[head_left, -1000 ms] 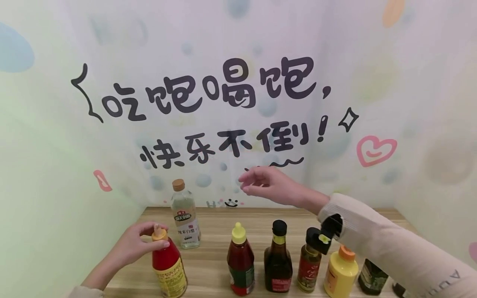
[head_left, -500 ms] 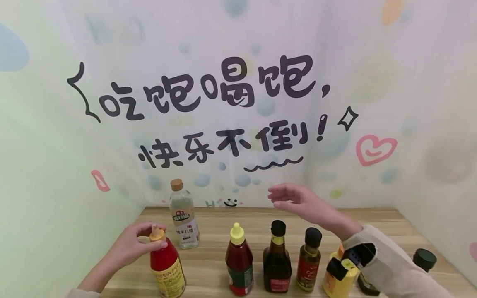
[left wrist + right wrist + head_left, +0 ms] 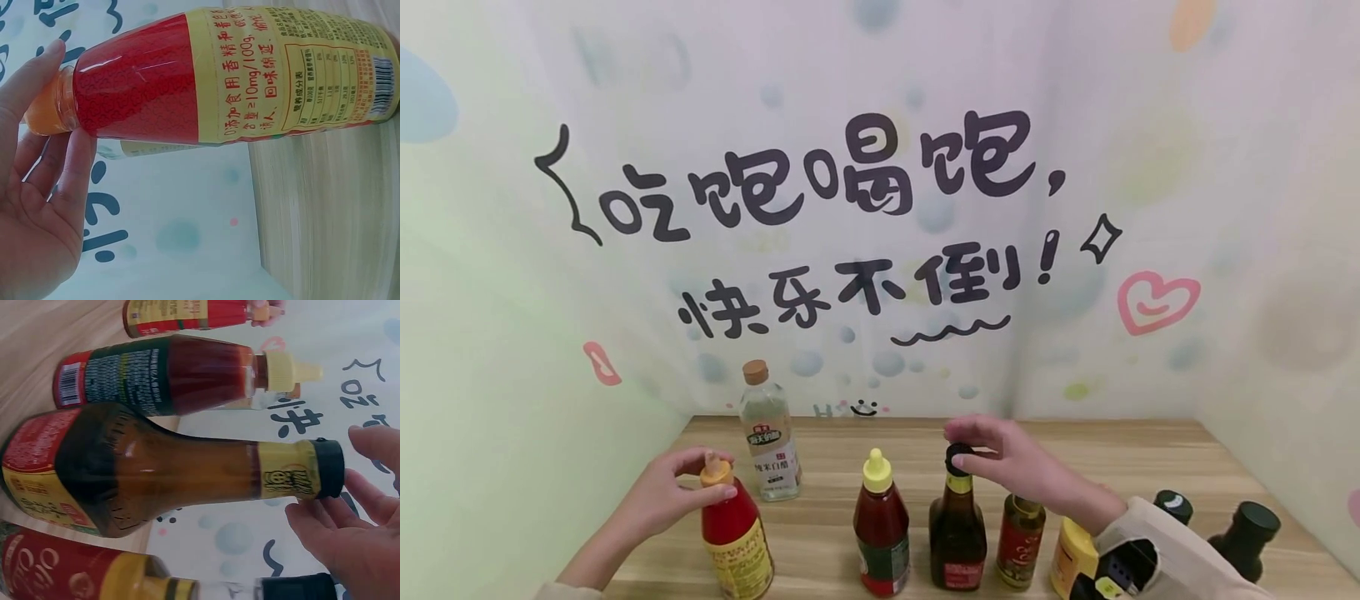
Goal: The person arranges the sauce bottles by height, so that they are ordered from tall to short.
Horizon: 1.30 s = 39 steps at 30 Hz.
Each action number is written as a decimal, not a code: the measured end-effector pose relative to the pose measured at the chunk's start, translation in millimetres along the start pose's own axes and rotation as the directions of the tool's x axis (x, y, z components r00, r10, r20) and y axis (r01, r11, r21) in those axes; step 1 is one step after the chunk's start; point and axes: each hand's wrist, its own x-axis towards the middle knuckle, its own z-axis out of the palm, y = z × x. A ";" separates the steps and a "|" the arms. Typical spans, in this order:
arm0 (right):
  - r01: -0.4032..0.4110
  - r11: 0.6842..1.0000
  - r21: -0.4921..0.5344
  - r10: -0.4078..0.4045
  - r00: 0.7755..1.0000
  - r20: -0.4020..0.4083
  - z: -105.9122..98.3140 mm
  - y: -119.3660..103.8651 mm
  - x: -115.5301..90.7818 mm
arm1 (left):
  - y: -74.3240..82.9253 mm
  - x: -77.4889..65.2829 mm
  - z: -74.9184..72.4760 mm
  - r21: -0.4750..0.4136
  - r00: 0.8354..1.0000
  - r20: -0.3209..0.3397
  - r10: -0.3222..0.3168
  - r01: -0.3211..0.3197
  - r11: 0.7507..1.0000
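Observation:
A red sauce bottle (image 3: 735,533) with a yellow label and orange cap stands upright at the table's left front. My left hand (image 3: 662,492) holds it at the cap and neck, thumb on one side and fingers on the other, as the left wrist view of the bottle (image 3: 144,81) shows. My right hand (image 3: 1007,458) is at the black cap of a dark sauce bottle (image 3: 958,533). In the right wrist view, the fingers lie close under that bottle's cap (image 3: 330,467), while the thumb stands apart from it; whether the fingers touch it I cannot tell.
A clear white vinegar bottle (image 3: 771,442) stands behind the red one. Between my hands is a dark red sauce bottle (image 3: 882,533) with a yellow nozzle. Right of the dark bottle are a red-labelled bottle (image 3: 1021,542), a yellow bottle (image 3: 1072,554) and a green-black bottle (image 3: 1243,542).
My right hand has moved right, then down from in front of the wall to the dark bottle's cap. My left hand has stayed on the red bottle.

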 end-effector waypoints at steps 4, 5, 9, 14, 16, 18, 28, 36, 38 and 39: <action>0.028 1.000 0.012 -0.028 1.000 0.003 3.5 6.7 0.1 | -1.0 0.1 0.2 0.006 1.000 -0.001 0.010 -0.010 1.000; 0.033 0.999 0.011 -0.033 0.999 0.004 3.9 7.5 0.1 | -1.5 0.2 0.3 0.010 1.000 -0.001 0.016 -0.016 1.000; 0.034 0.999 -0.004 -0.034 0.999 0.006 3.7 7.2 0.1 | -2.5 0.6 0.0 0.023 1.000 0.004 0.028 -0.028 0.999; 0.025 0.998 -0.055 -0.023 0.999 0.031 0.3 4.5 0.7 | -0.7 0.8 -1.7 0.046 0.999 0.019 0.050 -0.050 0.998; 0.035 0.995 -0.088 -0.031 0.999 0.038 -1.1 4.1 1.6 | 0.5 0.7 -2.8 0.056 0.998 0.028 0.062 -0.064 0.996; 0.041 0.993 -0.111 -0.037 0.998 0.041 -1.9 4.2 2.5 | 1.1 0.6 -3.9 0.059 0.996 0.045 0.075 -0.077 0.995; 0.016 0.994 -0.107 -0.012 0.999 0.039 -1.7 4.9 4.7 | -0.5 2.7 -10.2 0.032 0.984 0.143 0.110 -0.116 0.993; 0.015 0.994 -0.108 -0.010 0.999 0.053 -2.2 4.8 5.1 | 3.4 1.8 -10.8 0.039 0.989 0.096 0.110 -0.114 0.993; 0.022 0.993 -0.116 -0.015 0.998 0.056 -2.7 5.0 5.0 | 8.5 2.3 -12.7 0.022 0.992 0.076 0.096 -0.098 0.995; 0.025 0.992 -0.121 -0.018 0.998 0.056 -3.1 5.1 5.0 | 12.0 2.8 -13.8 0.010 0.994 0.067 0.088 -0.089 0.996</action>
